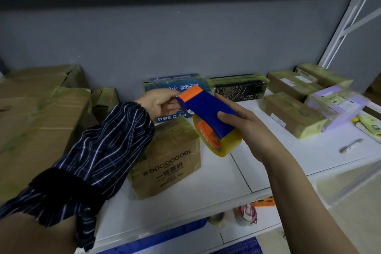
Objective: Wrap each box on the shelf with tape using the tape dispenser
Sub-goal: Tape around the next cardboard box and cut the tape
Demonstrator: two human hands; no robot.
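We've got the white shelf point(288, 161) spread beneath both hands, and directly under them sits the brown box point(171, 159), its faces glossy with tape. Our right hand point(245, 123) grips the blue tape dispenser point(206, 111) around its body, the yellowish roll point(224, 142) hanging below the palm, while our left hand point(158, 103) pinches its orange cutter end point(190, 93). The danger, we reckon: fingertips this close to the cutter could get nicked on a quick pull, or the tape end could snap back onto the roll.

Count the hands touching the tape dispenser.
2. The left hand pinches the dispenser at its orange end; the right hand grips its blue body above the roll. No others visible.
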